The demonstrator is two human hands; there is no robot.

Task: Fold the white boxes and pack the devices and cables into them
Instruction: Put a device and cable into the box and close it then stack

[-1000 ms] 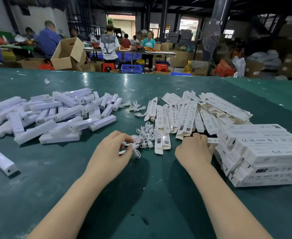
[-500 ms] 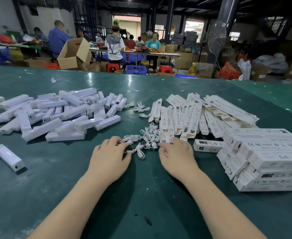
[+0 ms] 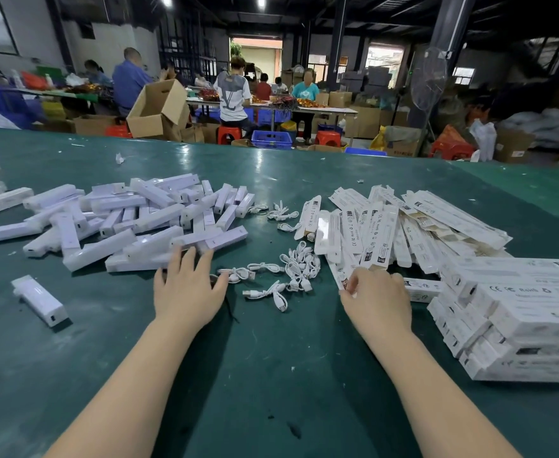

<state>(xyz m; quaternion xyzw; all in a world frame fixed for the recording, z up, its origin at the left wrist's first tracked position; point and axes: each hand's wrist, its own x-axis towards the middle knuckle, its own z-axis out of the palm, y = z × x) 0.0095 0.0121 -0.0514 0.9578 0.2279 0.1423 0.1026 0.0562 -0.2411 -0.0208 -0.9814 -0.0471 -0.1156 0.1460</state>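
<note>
While the flat, unfolded white printed cardboard boxes point(image 3: 387, 233) lie fanned in a loose heap on the far right of the green table point(image 3: 271, 375), I see my right hand point(image 3: 375, 297) at the heap's near edge, its thumb and fingers pinching the lower end of one flat box point(image 3: 339, 276). My left hand point(image 3: 189, 289) is spread with straight fingers, the fingertips point(image 3: 190, 254) reaching the near edge of the pile of white plastic stick-shaped devices point(image 3: 132, 223) on the left; whether they touch a device I cannot tell. Between my two hands lies a tangle of short white cables point(image 3: 291, 269), with a few more cables point(image 3: 279, 214) farther back between the devices and the flat boxes. One lone white device point(image 3: 38, 300) sits apart, near and to the left of my left hand. On the near right, a stack of folded, closed white boxes point(image 3: 516, 319) rests just beside my right hand, and a single closed box point(image 3: 423, 289) lies at its front edge. Beyond the table, people sit at other work tables among brown cardboard cartons point(image 3: 156, 109), red stools point(image 3: 227, 133) and a blue plastic crate point(image 3: 271, 139).
</note>
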